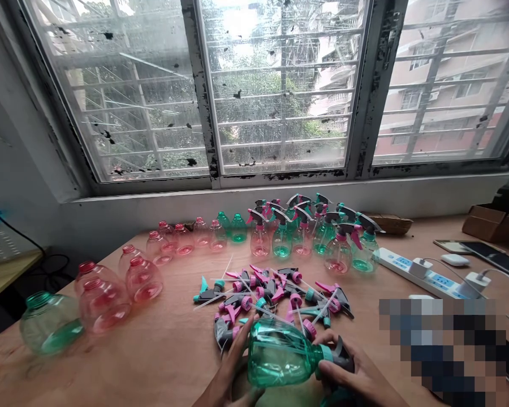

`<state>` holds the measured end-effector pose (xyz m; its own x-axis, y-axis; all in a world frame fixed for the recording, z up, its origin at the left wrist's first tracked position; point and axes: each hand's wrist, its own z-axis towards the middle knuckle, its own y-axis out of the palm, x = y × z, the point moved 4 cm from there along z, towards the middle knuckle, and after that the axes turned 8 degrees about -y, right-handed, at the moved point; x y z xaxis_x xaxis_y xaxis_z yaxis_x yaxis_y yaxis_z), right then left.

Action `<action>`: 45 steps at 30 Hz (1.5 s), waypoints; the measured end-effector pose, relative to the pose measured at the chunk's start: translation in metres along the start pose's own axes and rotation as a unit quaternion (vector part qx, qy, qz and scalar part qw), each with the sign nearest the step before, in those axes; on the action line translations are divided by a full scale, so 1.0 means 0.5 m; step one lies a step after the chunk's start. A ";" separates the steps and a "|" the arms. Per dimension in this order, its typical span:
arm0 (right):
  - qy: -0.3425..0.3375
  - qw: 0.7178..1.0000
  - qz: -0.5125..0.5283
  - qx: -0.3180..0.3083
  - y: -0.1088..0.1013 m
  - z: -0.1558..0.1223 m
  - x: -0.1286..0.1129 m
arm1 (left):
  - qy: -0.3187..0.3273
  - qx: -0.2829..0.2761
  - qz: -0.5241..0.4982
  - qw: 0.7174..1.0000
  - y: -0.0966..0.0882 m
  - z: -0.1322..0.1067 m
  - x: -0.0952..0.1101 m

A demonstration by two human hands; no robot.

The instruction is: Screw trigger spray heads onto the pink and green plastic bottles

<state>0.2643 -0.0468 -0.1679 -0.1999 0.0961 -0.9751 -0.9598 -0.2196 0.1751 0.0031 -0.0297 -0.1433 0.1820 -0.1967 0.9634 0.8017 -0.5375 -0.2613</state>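
Observation:
A clear green spray bottle (280,353) lies tilted on its side between my hands, its neck pointing right. My left hand (233,364) grips the bottle's body near its base, fingers wrapped behind and below. At the neck, my right hand (343,367) is closed around the grey and teal spray head (335,357), which sits on the bottle's mouth. Just beyond the bottle lies a pile of loose pink, teal and grey spray heads (275,288) with thin clear dip tubes.
Open pink bottles (144,280) and a green one (51,325) stand along the left. Several bottles with spray heads (282,240) stand at the back. On the right are a white power strip (419,274), phones (496,259) and a cardboard box (494,223).

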 end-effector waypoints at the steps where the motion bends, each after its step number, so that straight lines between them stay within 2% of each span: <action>1: 0.001 1.000 0.001 0.000 0.000 0.000 0.001 | -0.002 -0.001 -0.015 1.000 0.001 0.000 0.001; 6: 0.002 1.000 0.000 -0.015 0.002 0.001 0.005 | -0.034 -0.022 -0.124 0.991 0.008 -0.002 0.027; 8: 0.003 1.000 -0.002 -0.013 0.003 0.001 0.002 | -0.051 -0.032 -0.138 0.989 0.010 -0.003 0.034; 13: 0.001 1.000 0.002 -0.006 0.008 0.000 -0.008 | -0.030 -0.001 -0.079 0.996 0.005 -0.003 0.021; 19: 0.003 1.000 -0.010 -0.011 0.006 0.000 0.003 | -0.013 0.001 -0.106 0.994 0.001 0.002 0.020; 23: 0.013 1.000 -0.015 -0.021 0.003 0.000 0.006 | -0.025 0.005 -0.076 0.997 0.003 0.000 0.024; 29: -0.002 1.000 -0.008 -0.005 0.012 -0.001 -0.019 | -0.050 0.018 -0.041 0.998 0.002 -0.008 0.006; 35: 0.006 1.000 0.002 -0.002 0.012 -0.003 -0.017 | -0.067 0.005 -0.062 0.996 -0.004 -0.010 0.010; 41: 0.010 1.000 0.008 -0.001 0.007 -0.001 -0.011 | -0.050 0.016 0.002 0.999 -0.002 -0.008 0.013; 45: 0.011 1.000 -0.010 -0.016 0.006 0.002 0.001 | -0.042 0.006 -0.012 0.999 -0.002 -0.005 0.014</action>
<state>0.2613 -0.0466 -0.1676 -0.1758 0.0790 -0.9813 -0.9566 -0.2492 0.1513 0.0021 -0.0324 -0.1365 0.2097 -0.1154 0.9709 0.8128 -0.5314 -0.2387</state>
